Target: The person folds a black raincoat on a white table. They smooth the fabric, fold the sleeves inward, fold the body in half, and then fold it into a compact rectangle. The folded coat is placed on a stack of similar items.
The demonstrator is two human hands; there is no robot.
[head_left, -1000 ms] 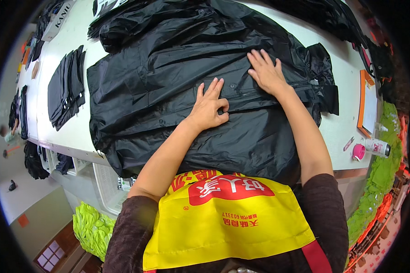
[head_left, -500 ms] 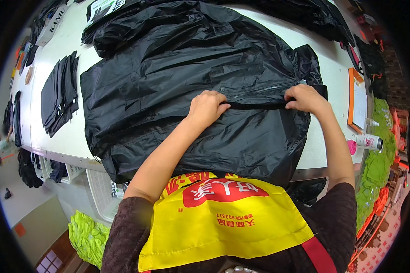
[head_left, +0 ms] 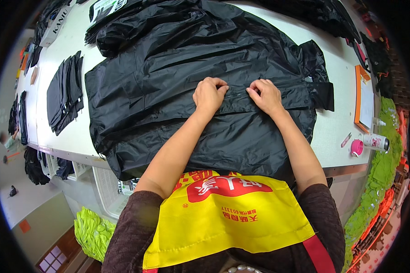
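- Laid flat on bench (head_left: 339,75), front side up: black zip-front jacket (head_left: 150,86); creased, not folded.
- At jacket's middle: left hand (head_left: 209,96), thumb and fingers pinched together, apparently clamped on front edge.
- Just right along same front line: right hand (head_left: 265,96), thumb and fingers likewise pinched on jacket fabric.
- Done, judging by lie: jacket spread out, front edges brought together.
- Left, as judged: zipper (head_left: 235,95) bare between hands, not covered there by flap. Can't tell if fastened full length.
- Left of jacket: stack of folded black fabric pieces (head_left: 64,93).
- Below jacket's left end, under bench edge: white plastic crate (head_left: 100,184), printed packet (head_left: 126,185) inside, partly hidden.
- Right of jacket: white tumbler with dark lid (head_left: 374,142), contents out of sight; beside it, pink round item (head_left: 356,147).
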